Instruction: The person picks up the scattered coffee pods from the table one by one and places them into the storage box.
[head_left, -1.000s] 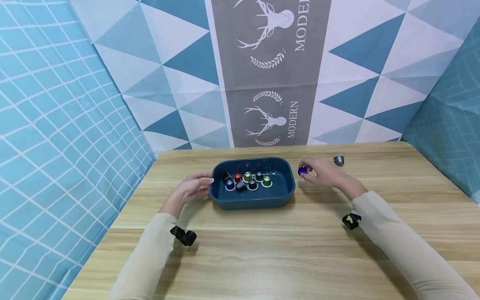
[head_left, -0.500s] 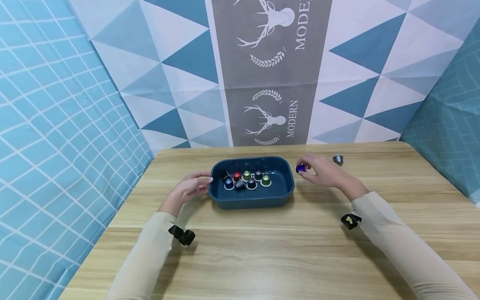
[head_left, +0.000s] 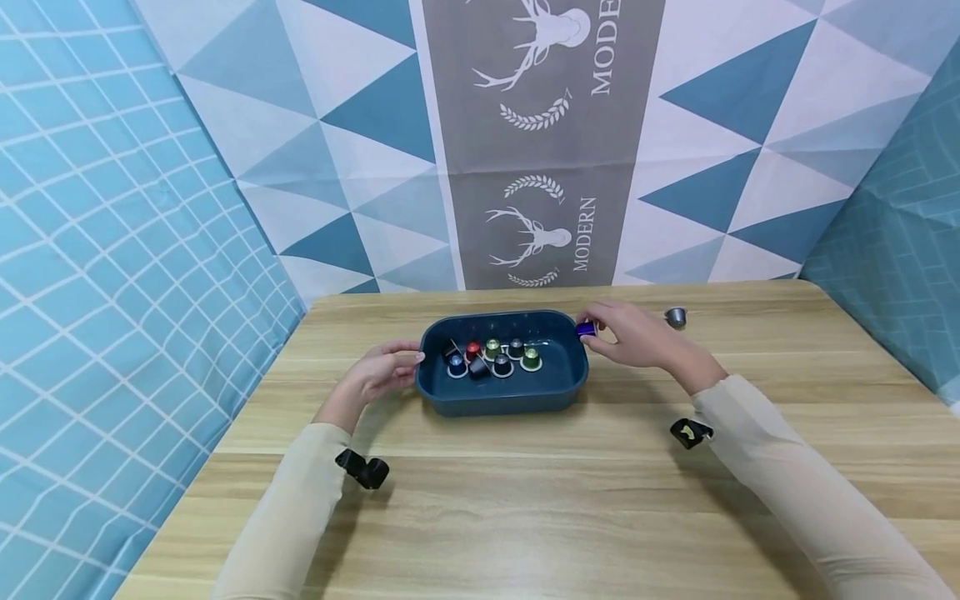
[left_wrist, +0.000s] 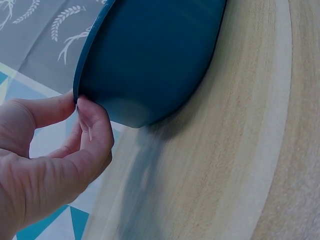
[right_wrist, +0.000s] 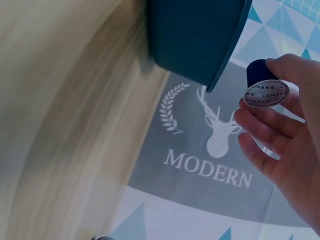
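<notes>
A dark blue plastic bin (head_left: pixel 557 367) stands on the table, holding several coffee capsules. In the left wrist view my left hand (left_wrist: pixel 65 145) pinches the bin's rim between thumb and fingers, at its left end. A dark blue coffee capsule (head_left: pixel 586 329) is pinched in my right hand (head_left: pixel 633 333), at the bin's right rim. The right wrist view shows the capsule's printed silver lid (right_wrist: pixel 266 94) tilted toward the camera. Among the capsules in the bin are a red capsule (head_left: pixel 473 351), a green capsule (head_left: pixel 531 358) and a blue capsule (head_left: pixel 457 364).
One grey coffee capsule (head_left: pixel 677 317) lies on the wooden table (head_left: pixel 495 500), right of the bin and behind my right hand. A patterned wall cloth (head_left: pixel 525 150) hangs directly behind the table, with blue checked cloth (head_left: pixel 135 250) at the left.
My right hand has moved left with the blue capsule, from beside the bin to its right rim. My left hand stays at the bin's left end.
</notes>
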